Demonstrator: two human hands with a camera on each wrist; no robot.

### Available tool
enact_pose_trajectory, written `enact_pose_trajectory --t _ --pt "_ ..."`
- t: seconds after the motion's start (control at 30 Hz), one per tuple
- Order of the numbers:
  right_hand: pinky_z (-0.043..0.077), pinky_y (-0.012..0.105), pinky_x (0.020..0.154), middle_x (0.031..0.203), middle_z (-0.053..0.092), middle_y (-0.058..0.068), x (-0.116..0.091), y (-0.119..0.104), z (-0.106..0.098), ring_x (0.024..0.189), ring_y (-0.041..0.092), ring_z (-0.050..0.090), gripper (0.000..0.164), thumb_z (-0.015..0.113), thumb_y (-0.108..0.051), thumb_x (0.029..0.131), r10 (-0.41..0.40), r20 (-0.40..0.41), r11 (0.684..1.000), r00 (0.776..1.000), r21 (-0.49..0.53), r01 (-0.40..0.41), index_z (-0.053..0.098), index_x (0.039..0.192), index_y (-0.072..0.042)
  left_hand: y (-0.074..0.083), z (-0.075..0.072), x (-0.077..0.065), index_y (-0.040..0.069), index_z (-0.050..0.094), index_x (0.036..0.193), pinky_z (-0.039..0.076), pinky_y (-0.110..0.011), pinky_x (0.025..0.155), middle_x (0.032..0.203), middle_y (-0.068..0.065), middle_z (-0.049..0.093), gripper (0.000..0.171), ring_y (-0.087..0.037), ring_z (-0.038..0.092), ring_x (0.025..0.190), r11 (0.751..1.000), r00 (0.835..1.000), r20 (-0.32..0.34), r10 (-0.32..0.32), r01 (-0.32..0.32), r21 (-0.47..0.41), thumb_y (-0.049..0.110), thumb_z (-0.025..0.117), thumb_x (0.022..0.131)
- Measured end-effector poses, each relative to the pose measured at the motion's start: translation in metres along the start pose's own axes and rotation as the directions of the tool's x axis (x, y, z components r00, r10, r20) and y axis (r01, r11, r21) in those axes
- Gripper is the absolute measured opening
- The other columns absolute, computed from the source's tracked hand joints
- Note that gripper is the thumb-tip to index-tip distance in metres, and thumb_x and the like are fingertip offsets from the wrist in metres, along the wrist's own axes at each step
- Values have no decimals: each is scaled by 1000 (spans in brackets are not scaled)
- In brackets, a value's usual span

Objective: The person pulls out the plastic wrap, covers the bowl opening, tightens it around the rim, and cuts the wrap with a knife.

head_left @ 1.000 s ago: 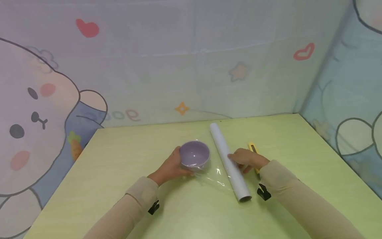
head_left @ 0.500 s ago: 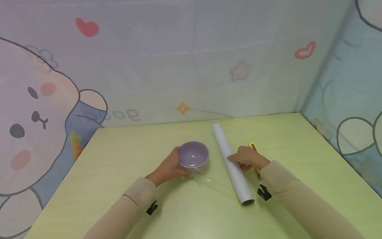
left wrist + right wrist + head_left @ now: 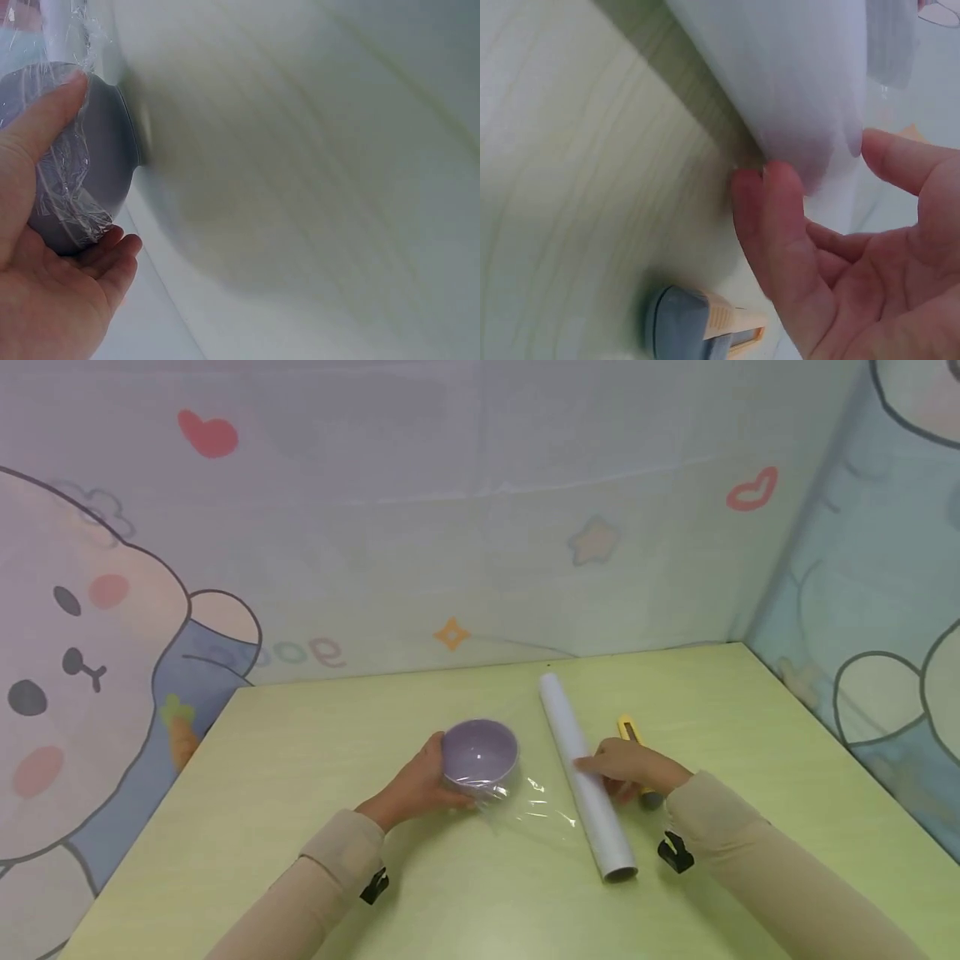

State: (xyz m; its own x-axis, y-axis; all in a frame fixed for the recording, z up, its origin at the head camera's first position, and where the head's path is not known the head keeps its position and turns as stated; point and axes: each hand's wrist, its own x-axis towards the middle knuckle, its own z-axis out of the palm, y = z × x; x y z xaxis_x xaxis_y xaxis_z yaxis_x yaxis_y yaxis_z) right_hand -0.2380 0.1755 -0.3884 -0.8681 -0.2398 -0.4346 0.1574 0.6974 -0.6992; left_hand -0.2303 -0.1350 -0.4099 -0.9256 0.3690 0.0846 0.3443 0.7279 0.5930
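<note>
On the left, my left hand [image 3: 416, 789] grips a small purple bowl [image 3: 480, 747] from its side, thumb and fingers around it. Clear cling film [image 3: 66, 161] clings in wrinkles to the bowl's outside under the thumb, and the bowl tilts above the table. A sheet of film [image 3: 534, 808] stretches from the bowl to a long white roll [image 3: 573, 768] lying slantwise. My right hand [image 3: 636, 768] holds the roll about midway, thumb on one side and curled fingertips [image 3: 784, 180] at the other.
A yellow utility knife [image 3: 628, 727] with a grey end lies just right of the roll, partly behind the right hand. A printed cloth backdrop [image 3: 375, 527] rises behind the pale green table [image 3: 322, 727].
The roll has shifted a little to the right with my right hand, widening its gap from the bowl. My left hand keeps its grip on the bowl. The head view has turned slightly.
</note>
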Motion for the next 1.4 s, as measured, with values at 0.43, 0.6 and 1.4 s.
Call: enact_pose_trajectory --t 0.43,0.6,1.4 --pt "53 33 60 88 59 12 -6 2 2 75 21 60 43 58 -38 88 -29 -69 998 997 -64 24 50 102 2 -1 0 0 -4 26 134 39 -44 100 125 -21 46 102 -31 48 116 1000 1000 18 -13 13 -14 25 87 58" --pt "52 33 59 90 57 12 -7 3 3 77 20 58 47 54 -42 89 -37 -53 995 998 -93 32 48 107 2 -1 1 1 -4 26 134 39 -44 99 123 -20 46 102 -31 48 115 1000 1000 19 -20 20 -22 25 88 58" --pt "43 43 69 110 49 32 -11 47 -42 88 38 51 55 44 -39 94 -53 -225 912 973 -407 -45 45 111 12 -4 -2 -2 -1 -4 145 20 -53 110 144 -24 26 125 -37 30 133 956 990 133 -47 83 -280 24 86 61"
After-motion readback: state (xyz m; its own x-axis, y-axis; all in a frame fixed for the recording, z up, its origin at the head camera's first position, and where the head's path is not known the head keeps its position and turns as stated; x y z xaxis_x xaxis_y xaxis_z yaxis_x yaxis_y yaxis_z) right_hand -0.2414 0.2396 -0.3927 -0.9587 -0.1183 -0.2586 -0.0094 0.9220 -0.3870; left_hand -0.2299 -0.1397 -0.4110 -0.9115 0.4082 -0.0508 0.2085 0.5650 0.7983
